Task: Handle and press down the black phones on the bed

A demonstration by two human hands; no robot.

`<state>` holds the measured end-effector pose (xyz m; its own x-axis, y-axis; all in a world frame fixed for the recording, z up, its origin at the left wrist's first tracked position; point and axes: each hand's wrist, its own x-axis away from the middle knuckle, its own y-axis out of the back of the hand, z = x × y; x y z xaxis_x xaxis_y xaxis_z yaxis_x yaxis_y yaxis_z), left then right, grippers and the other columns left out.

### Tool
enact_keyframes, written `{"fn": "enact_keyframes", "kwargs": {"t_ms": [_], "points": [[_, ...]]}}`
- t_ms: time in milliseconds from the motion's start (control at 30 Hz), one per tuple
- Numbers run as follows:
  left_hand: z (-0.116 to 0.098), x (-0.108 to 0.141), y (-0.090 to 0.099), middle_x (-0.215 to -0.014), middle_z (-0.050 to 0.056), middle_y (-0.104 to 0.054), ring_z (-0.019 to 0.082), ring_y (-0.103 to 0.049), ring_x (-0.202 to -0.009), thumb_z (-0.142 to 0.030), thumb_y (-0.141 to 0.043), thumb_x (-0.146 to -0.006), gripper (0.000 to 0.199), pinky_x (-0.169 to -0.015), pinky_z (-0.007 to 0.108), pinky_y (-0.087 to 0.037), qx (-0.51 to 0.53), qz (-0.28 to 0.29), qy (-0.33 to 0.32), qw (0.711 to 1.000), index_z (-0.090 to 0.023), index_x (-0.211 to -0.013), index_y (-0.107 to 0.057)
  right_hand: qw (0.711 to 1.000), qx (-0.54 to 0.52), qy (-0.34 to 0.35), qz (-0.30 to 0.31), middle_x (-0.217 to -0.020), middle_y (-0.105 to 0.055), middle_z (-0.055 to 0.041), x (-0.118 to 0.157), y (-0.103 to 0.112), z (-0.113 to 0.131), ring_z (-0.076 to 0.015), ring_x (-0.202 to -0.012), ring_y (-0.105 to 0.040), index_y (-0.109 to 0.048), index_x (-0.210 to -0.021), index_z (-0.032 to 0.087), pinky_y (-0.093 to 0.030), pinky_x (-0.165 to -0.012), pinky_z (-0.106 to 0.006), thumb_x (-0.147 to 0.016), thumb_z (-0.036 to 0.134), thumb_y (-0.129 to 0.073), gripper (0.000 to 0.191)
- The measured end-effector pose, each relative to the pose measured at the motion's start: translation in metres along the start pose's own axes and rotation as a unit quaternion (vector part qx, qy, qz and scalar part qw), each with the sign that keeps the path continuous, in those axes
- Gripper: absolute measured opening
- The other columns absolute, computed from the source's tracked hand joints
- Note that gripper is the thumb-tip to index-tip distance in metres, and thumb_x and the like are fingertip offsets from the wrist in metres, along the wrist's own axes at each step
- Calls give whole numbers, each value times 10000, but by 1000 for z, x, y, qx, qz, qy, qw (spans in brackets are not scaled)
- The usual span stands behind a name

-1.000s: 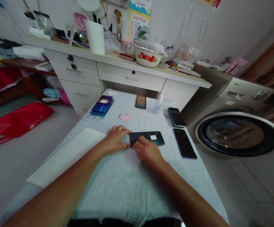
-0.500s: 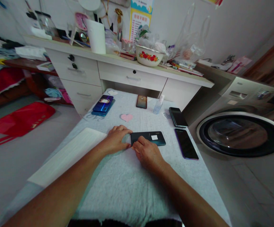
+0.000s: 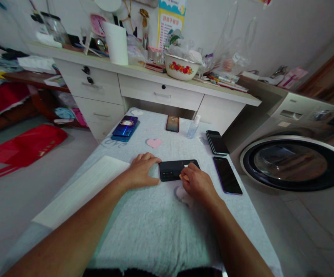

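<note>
A dark smartphone [image 3: 171, 168] lies back side up on the cloth-covered table, its camera block at the near left. My left hand [image 3: 142, 171] steadies its left end, thumb at the near corner and index finger at the far corner. Over the phone's right part, my right hand [image 3: 197, 182] is closed, its fingertips on the phone's back. A small orange-tan bit shows at those fingertips, too small to name. The right fingers partly cover a white label on the phone.
Several other phones lie about: a blue pair [image 3: 125, 127], a brown one [image 3: 172, 124], a dark stack [image 3: 217, 142] and a purple-edged one [image 3: 227, 175]. A clear spray bottle [image 3: 192, 129] stands farther back. White paper sheet [image 3: 83, 192] lies left; a washing machine [image 3: 288, 111] stands right.
My right hand has slid right along the phone, from its left part to its right part, uncovering the camera block. The left hand has stayed at the left end.
</note>
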<state>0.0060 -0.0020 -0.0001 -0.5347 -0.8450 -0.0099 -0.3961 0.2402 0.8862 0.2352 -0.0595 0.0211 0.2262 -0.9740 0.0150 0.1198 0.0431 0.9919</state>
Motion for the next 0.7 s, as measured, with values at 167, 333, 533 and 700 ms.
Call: {"fn": "enact_keyframes", "kwargs": {"t_ms": [167,333,533,700], "points": [[-1,0,-2,-1221,68,-515,314,-443,-1134,-598,-698,-588,733,-961,410,-359,-1,-6,10,1000,-279,-1228,-536,1000,-10,-16,-21,-938,-568,-18,0,-1,-5,-130,-713,-547,-628,-904,231,-302,-579,-257,-881,232,-515,116],[-2,0,-4,-1195,73,-519,313,-452,-1111,-610,-707,-579,746,-948,410,-365,-9,-19,11,1000,-269,-1221,-540,998,-55,20,-31,-941,-562,-29,-1,-5,6,-130,-763,-555,-645,-939,221,-351,-639,-238,-917,259,-487,164],[-4,0,-5,-1184,57,-527,306,-458,-1095,-603,-713,-575,713,-933,402,-370,-14,-28,14,999,-287,-1194,-553,993,-88,68,-43,-967,-576,-28,-4,-14,23,-127,-799,-568,-656,-990,216,-388,-686,-220,-940,250,-463,202],[-3,-1,-7,-1182,65,-534,302,-463,-1088,-578,-736,-561,715,-923,394,-370,-17,-43,12,999,-270,-1183,-561,989,-89,108,-42,-988,-584,-24,-5,-15,34,-128,-804,-548,-672,-994,244,-382,-669,-212,-930,229,-471,212]]}}
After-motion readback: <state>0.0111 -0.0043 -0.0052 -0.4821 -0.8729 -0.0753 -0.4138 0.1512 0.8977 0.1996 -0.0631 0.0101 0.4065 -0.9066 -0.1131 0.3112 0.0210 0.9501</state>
